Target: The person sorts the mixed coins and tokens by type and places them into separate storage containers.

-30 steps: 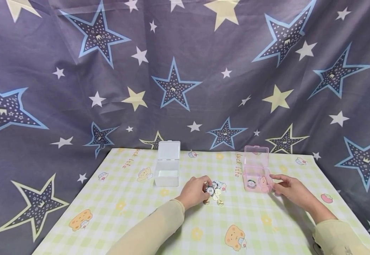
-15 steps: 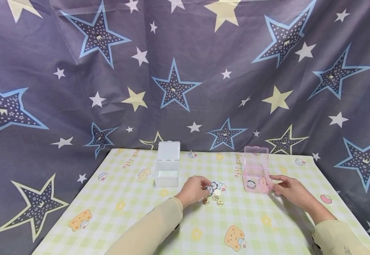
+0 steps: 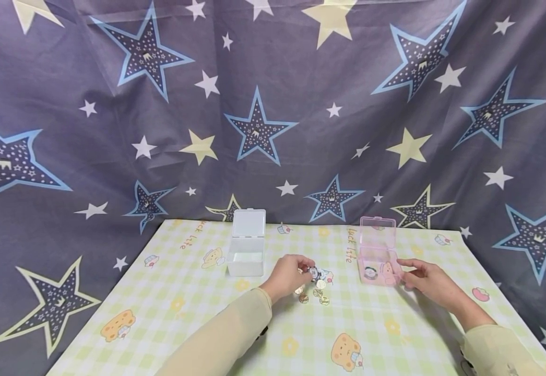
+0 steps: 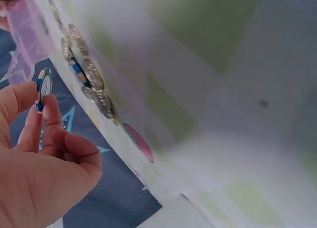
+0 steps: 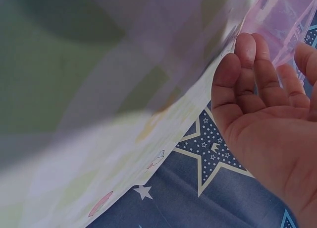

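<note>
Head view: pink box (image 3: 377, 259) holds one chip.

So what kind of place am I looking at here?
Likely a home-style tabletop set staged for recording, not a workshop: a star-printed cloth backdrop hangs behind, a cartoon bear checked tablecloth covers the table, and a clear box, a pink box and loose tokens sit on it.
</note>
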The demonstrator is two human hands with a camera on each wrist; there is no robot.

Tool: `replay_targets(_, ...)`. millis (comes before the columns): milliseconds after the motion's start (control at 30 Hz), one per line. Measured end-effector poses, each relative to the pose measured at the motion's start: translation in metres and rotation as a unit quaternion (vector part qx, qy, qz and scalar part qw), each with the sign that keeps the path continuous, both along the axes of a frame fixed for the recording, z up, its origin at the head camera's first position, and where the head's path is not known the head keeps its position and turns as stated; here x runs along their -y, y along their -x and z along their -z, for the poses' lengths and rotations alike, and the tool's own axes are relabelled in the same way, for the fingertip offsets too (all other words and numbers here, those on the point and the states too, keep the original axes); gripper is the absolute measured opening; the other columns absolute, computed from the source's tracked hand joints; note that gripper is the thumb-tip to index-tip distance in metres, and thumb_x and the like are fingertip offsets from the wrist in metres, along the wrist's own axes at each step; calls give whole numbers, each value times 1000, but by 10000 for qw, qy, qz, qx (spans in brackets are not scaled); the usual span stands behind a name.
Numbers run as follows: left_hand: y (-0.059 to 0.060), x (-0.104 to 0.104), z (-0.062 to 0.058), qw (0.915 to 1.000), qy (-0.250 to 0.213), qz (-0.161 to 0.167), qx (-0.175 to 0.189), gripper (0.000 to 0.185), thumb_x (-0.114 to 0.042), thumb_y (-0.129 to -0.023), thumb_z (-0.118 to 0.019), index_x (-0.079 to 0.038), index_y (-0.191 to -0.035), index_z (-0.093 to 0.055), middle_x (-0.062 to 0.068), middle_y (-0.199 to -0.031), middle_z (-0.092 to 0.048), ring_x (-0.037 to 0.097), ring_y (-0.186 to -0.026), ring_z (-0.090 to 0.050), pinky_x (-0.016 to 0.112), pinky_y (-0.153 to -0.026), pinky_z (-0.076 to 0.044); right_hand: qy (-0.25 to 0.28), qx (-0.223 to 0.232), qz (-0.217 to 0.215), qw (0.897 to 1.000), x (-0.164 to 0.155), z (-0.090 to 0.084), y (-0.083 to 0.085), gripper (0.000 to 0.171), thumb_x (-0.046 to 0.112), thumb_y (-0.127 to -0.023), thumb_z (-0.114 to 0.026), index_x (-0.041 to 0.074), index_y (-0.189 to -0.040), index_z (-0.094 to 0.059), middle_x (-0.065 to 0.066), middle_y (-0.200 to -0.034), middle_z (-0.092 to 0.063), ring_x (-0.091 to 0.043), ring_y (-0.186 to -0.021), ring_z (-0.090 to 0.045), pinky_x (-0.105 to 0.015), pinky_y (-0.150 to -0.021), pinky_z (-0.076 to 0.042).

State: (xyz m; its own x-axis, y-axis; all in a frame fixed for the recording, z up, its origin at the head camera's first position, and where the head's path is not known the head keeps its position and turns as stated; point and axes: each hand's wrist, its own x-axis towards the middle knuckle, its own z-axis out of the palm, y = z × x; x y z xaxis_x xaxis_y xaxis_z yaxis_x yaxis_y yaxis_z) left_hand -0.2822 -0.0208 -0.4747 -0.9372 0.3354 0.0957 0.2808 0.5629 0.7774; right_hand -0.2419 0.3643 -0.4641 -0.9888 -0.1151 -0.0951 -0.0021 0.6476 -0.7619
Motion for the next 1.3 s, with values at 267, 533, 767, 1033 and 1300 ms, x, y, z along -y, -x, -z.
replay_targets(267, -2, -15, -14, 9989, -343, -113, 298, 25, -10, -93, -76, -15, -117, -82, -5, -99, -75, 9, -94, -64, 39, -92, -52, -10, 64, 46, 10000, 0, -2, 0, 56, 23, -111, -62, -6, -156, -48, -17, -112, -79, -20, -94, -74, -28, -80, -59)
replay_targets(533, -2, -34, -16, 9967, -700, -116, 382, 24, -10, -94, -77, -16, -117, -82, -5, -99, -74, 7, -86, -60, 32, -85, -49, 4, 127, 56, 9999, 0, -1, -1, 56, 23, -110, -62, -5, -156, -48, -17, -112, -79, -22, -96, -74, -30, -78, -58)
replay_targets(767, 1, -50, -20, 9933, -1003, -84, 567, 22, -9, -95, -77, -14, -116, -82, -4, -98, -72, 6, -89, -59, 20, -75, -51, 11, 129, 72, 9999, 0, -2, -1, 55, 23, -111, -62, -4, -157, -48, -17, -113, -79, -21, -95, -73, -30, -77, -57)
replay_targets(1033, 3, -67, -24, 9913, -1170, -126, 597, 24, -7, -93, -78, -14, -116, -82, -4, -98, -74, 5, -90, -60, 21, -80, -53, 37, 57, 51, 10000, 0, 0, 0, 55, 22, -111, -62, -6, -156, -47, -19, -114, -79, -19, -93, -74, -27, -78, -57)
replay_targets(1300, 5, -82, -26, 9897, -1272, -161, 633, 25, -7, -93, -78, -14, -116, -84, -2, -101, -74, 5, -89, -60, 20, -75, -51, 52, 84, 71, 9999, -1, 1, 0, 56, 23, -110, -63, -5, -156, -48, -17, -112, -80, -19, -93, -73, -28, -77, -57)
